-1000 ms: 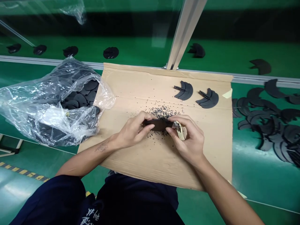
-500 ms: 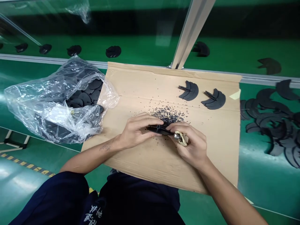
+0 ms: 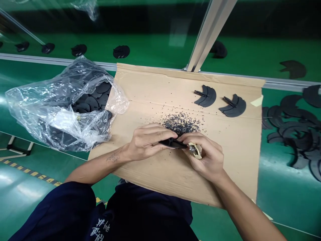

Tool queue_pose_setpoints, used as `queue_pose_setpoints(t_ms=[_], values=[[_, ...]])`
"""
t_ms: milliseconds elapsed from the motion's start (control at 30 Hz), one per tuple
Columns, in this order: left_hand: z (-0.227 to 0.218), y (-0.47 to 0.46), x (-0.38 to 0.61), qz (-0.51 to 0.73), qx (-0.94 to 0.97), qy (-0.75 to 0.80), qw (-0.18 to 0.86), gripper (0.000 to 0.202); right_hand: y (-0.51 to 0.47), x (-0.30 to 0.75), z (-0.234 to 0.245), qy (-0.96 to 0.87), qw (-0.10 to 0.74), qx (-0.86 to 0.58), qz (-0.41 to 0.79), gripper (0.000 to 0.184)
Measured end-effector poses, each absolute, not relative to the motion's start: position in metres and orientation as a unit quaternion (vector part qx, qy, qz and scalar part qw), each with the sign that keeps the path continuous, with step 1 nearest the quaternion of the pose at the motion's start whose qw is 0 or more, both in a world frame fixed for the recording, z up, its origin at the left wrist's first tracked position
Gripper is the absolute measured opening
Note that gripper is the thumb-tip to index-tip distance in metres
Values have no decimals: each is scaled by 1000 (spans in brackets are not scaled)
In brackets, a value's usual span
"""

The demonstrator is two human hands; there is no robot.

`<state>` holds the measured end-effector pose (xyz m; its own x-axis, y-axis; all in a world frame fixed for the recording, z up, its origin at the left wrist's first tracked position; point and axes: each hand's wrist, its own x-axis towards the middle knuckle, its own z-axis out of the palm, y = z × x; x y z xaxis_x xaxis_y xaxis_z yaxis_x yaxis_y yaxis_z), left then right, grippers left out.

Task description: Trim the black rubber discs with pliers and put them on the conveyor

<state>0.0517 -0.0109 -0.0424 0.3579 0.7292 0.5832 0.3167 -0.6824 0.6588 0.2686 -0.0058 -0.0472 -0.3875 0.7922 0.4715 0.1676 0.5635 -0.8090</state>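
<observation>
Over the cardboard sheet, my left hand is closed on one end of a thin black plastic disc. My right hand grips a small metal tool wrapped in pale tape; its kind cannot be made out. The thumb and forefinger of that hand touch the disc's right end, and the tool's working tip is hidden. Just beyond the hands lies a heap of small black shavings. Two black curved plastic parts with stems, a left one and a right one, rest farther back on the cardboard.
A clear plastic bag full of black discs stands at the left. Several curved black parts are piled on the green table at the right. A metal-framed glass panel with an upright post borders the back.
The view has shifted slightly. The disc shows a little more of its face between my hands, and the tool has turned slightly in my right hand. Both hands keep their hold.
</observation>
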Motion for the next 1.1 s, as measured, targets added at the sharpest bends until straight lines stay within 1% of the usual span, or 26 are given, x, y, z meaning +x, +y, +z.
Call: queue_pose_setpoints(t_ms=[67,300,467,667,867,967,1100], values=[[-42,-11,52,454,797,328,226,29,-6,269,-47,-757,452,-320,345,16],[-43,-13,50,455,793,345,214,23,-5,269,-47,-745,449,-310,383,14],[-44,-13,51,449,796,345,214,24,-5,268,-46,-744,447,-317,383,14],[-40,-16,54,458,792,358,185,26,-5,268,-46,-745,440,-317,389,12],[-43,-14,53,451,795,358,189,22,-5,268,-46,-743,444,-315,389,15],[-42,-12,54,454,789,357,211,23,-5,267,-45,-735,442,-319,403,14],[-39,-12,55,454,771,360,265,31,-4,266,-44,-717,440,-334,425,5]])
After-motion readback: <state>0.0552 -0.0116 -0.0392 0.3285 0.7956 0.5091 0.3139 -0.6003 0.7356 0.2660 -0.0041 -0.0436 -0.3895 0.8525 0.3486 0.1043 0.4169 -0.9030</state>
